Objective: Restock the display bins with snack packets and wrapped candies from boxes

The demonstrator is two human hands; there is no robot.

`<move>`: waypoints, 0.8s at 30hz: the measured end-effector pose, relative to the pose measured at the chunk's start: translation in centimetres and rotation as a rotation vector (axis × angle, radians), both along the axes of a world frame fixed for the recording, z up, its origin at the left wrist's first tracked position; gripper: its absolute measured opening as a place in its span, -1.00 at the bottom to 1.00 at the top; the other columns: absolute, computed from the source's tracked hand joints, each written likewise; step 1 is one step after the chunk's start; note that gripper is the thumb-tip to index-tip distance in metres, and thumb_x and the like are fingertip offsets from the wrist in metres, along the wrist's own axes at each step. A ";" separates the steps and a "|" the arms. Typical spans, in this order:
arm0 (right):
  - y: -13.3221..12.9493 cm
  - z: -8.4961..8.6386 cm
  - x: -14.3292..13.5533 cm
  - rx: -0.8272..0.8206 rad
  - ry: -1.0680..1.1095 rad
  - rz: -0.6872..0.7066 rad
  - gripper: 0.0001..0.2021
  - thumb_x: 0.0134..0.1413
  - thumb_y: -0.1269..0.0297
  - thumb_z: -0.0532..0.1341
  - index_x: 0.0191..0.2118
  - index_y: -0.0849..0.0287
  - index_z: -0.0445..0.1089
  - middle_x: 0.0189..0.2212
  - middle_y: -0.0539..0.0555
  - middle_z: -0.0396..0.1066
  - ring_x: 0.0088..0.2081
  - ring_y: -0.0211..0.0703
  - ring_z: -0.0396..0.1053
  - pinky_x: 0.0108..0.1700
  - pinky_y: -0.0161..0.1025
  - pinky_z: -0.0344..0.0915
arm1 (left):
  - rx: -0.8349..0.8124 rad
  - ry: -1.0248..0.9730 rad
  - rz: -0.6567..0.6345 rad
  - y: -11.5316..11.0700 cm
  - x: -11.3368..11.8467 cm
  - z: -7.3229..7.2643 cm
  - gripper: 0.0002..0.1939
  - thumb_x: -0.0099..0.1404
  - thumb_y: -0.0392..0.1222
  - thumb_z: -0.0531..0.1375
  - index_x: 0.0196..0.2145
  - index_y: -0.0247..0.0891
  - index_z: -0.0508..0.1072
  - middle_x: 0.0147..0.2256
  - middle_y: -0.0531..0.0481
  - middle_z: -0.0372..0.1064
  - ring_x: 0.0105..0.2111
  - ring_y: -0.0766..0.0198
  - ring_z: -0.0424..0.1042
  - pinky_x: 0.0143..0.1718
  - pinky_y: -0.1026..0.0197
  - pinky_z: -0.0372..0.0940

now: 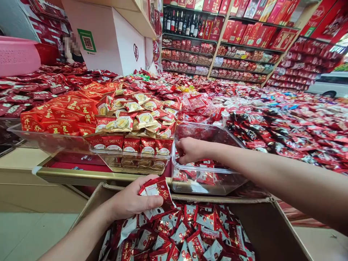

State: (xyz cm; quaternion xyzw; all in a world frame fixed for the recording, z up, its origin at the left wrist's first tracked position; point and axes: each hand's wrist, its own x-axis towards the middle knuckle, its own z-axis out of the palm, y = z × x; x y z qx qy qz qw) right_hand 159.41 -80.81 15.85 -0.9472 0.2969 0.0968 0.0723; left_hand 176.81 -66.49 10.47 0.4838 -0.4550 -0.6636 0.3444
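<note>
My left hand (133,199) is above a cardboard box (266,224), its thumb pressed over a few red-and-white wrapped snack packets (161,192). More of the same packets (190,235) fill the box loosely. Farther forward, my right hand (187,149) reaches into a clear plastic bin (225,132) near its left wall. The fingers there are curled; whatever they may hold is hidden. Some red-and-white packets (206,175) lie on the bottom of this bin, beneath and beside the right hand.
Left of the bin stands a clear tray heaped with durian snack packets (144,121), then red-and-gold packets (67,112). Dark red packets (285,127) spread across the right. A gold-edged counter rail (103,175) runs behind the box. Shelves with bottles (181,23) stand at the back.
</note>
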 end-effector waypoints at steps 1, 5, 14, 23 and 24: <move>0.1 0.1 -0.1 0.037 -0.003 -0.013 -0.79 -0.26 0.24 0.12 -0.42 0.23 0.30 -0.51 0.04 0.34 -0.50 -0.26 0.24 -0.51 -0.37 0.09 | -0.003 0.001 0.001 0.0 0.0 0.0 -0.51 -0.20 -0.09 0.30 -0.27 -0.27 0.32 -0.43 0.03 0.36 -0.41 0.29 0.34 -0.33 0.24 0.23; 0.3 -0.2 -0.4 0.201 0.031 0.059 -0.87 -0.27 0.32 0.13 -0.47 0.22 0.30 -0.54 0.00 0.33 -0.53 -0.30 0.21 -0.53 -0.39 0.09 | -0.011 0.022 -0.005 0.0 -0.1 0.1 -0.54 -0.19 -0.10 0.30 -0.29 -0.28 0.32 -0.42 0.03 0.36 -0.42 0.30 0.34 -0.34 0.27 0.23; 0.8 -1.0 0.1 0.204 0.011 0.072 -0.94 -0.31 0.40 0.17 -0.61 0.12 0.26 -0.49 0.03 0.35 -0.45 -0.25 0.23 -0.39 -0.33 0.13 | -0.027 0.028 -0.040 0.0 -0.1 0.1 -0.58 -0.15 -0.10 0.28 -0.30 -0.27 0.33 -0.41 0.04 0.36 -0.41 0.33 0.34 -0.35 0.30 0.23; -0.5 1.1 -1.2 0.072 0.294 -0.138 -0.76 -0.31 0.19 0.17 -0.50 0.28 0.36 -0.60 0.05 0.34 -0.56 -0.24 0.25 -0.56 -0.33 0.10 | -0.023 -0.010 -0.041 -0.1 0.0 -0.2 -0.54 -0.15 -0.10 0.28 -0.26 -0.27 0.30 -0.41 0.05 0.36 -0.41 0.29 0.34 -0.34 0.26 0.22; -0.3 0.9 -1.2 0.100 0.349 -0.164 -0.79 -0.30 0.24 0.17 -0.50 0.29 0.37 -0.60 0.06 0.35 -0.57 -0.24 0.26 -0.56 -0.33 0.10 | -0.032 -0.003 -0.052 -0.1 0.0 -0.2 -0.57 -0.13 -0.11 0.27 -0.27 -0.26 0.30 -0.40 0.04 0.37 -0.41 0.29 0.34 -0.35 0.27 0.22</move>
